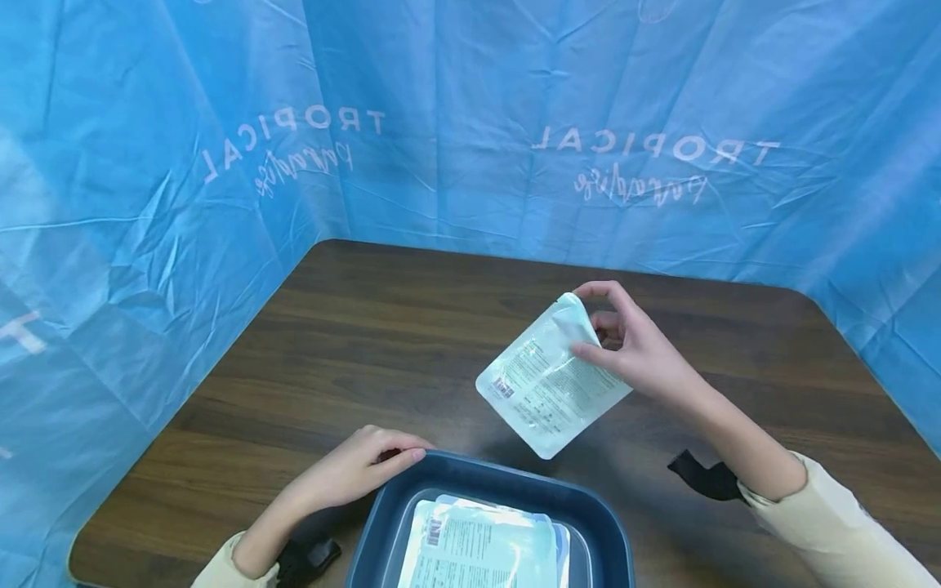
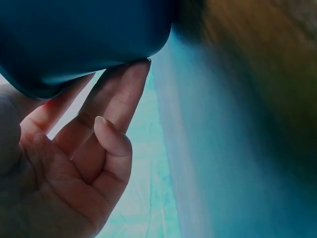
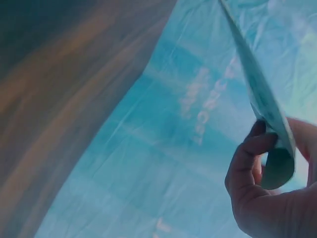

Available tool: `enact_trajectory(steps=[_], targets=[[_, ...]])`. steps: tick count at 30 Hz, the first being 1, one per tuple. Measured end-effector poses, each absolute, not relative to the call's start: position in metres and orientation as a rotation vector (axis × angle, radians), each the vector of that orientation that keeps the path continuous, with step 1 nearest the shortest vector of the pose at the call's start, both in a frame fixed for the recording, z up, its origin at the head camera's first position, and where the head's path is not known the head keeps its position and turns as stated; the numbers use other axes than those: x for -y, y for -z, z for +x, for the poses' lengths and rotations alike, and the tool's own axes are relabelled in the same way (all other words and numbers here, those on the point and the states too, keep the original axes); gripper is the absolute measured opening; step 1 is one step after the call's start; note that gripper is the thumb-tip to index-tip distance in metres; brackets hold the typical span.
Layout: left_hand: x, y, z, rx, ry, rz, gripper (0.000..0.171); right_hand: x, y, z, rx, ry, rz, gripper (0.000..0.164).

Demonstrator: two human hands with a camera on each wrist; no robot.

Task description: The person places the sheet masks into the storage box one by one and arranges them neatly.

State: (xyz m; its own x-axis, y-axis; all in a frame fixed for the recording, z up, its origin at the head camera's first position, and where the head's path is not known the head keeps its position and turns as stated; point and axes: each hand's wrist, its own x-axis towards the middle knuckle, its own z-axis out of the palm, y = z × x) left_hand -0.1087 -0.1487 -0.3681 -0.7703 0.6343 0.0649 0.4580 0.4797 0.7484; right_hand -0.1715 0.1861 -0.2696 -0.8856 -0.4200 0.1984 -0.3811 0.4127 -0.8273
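Note:
My right hand (image 1: 635, 347) pinches a pale green sheet mask packet (image 1: 547, 384) by its upper right edge, thumb on the printed side and fingers behind. The packet hangs tilted above the table, beyond the tub, with small text and a barcode facing me. Edge-on, the same packet (image 3: 260, 84) shows bent between the fingers in the right wrist view. My left hand (image 1: 360, 465) grips the far left corner of a dark blue tub (image 1: 515, 478). In the left wrist view its fingers (image 2: 124, 99) lie against the tub's outer wall. More packets (image 1: 478, 543) lie stacked inside the tub.
The dark wood table (image 1: 397, 327) has rounded far corners. A blue plastic sheet (image 1: 470, 122) with mirrored lettering hangs behind it and along the sides. Black straps (image 1: 706, 478) sit near both wrists, by the pale sleeves.

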Motion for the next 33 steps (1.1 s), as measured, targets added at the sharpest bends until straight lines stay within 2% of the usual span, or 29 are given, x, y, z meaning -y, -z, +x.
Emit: enact_trajectory(steps=[7, 15, 27, 33], targets=[[0.15, 0.37, -0.11, -2.486, -1.175, 0.941, 0.033, -0.173, 0.279, -0.123, -2.404, 1.74, -0.707, 0.064], [0.15, 0.371, -0.111, -2.497, -1.169, 0.941, 0.034, -0.153, 0.3, -0.08, -2.317, 1.824, -0.657, 0.062], [0.151, 0.372, -0.112, -2.53, -1.143, 0.919, 0.034, -0.133, 0.332, -0.051, -2.097, 1.849, -0.485, 0.052], [0.151, 0.371, -0.111, -2.537, -1.14, 0.913, 0.034, -0.131, 0.346, -0.046, -2.265, 1.653, -0.586, 0.048]])
